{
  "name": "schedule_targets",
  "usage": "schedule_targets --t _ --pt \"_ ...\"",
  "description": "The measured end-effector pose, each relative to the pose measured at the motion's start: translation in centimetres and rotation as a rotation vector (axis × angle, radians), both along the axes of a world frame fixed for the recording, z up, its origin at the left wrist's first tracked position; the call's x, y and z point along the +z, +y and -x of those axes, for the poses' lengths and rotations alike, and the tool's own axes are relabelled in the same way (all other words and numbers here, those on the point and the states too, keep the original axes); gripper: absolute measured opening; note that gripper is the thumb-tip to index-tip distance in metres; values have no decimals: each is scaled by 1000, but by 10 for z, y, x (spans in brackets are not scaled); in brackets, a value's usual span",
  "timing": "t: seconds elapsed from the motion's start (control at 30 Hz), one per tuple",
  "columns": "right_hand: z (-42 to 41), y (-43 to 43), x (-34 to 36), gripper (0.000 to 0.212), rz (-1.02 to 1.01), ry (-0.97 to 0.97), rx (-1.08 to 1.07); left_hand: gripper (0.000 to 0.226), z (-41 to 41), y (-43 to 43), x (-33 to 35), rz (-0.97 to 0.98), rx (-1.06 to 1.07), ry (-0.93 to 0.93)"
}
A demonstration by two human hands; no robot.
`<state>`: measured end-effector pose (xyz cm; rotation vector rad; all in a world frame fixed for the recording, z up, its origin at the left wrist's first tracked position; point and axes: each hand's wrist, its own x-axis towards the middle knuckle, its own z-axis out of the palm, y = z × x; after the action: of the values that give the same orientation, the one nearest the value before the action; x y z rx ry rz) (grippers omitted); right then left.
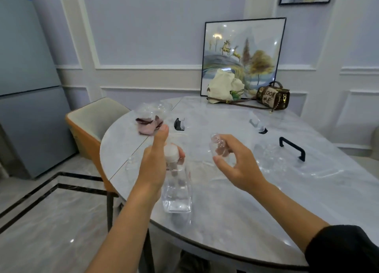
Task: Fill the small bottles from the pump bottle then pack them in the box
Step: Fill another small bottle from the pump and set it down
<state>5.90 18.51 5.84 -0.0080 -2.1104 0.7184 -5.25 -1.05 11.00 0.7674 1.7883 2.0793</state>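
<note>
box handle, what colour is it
The box handle is black, shown best in the head view.

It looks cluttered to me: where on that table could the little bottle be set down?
Bare marble: the table's near edge, between pump bottle and right forearm; also mid-table, between one black-capped bottle and the other. Crowded: around the clear box on the right, and by the cream bag and handbag at the back.

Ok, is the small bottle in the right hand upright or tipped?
Tipped: the small bottle in the right hand leans, mouth toward the pump bottle in the left hand.
</note>
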Motion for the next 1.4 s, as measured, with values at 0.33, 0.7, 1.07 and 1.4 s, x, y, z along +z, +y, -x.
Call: schedule_targets --t 0.33,0.7,1.07,1.4 --pt "1 -5 -22 65 -155 72 -44 82 -12 37 -13 118 -26 75" --pt "-1 -6 -16 62 -91 200 -63 83 -10 40 -17 138 -25 84" --pt "-5 -7 -13 57 -115 259 -83 80 -11 37 -18 145 -56 75" --pt "-7 -3 -13 51 -32 283 -82 85 -9 37 -18 194 -64 16"
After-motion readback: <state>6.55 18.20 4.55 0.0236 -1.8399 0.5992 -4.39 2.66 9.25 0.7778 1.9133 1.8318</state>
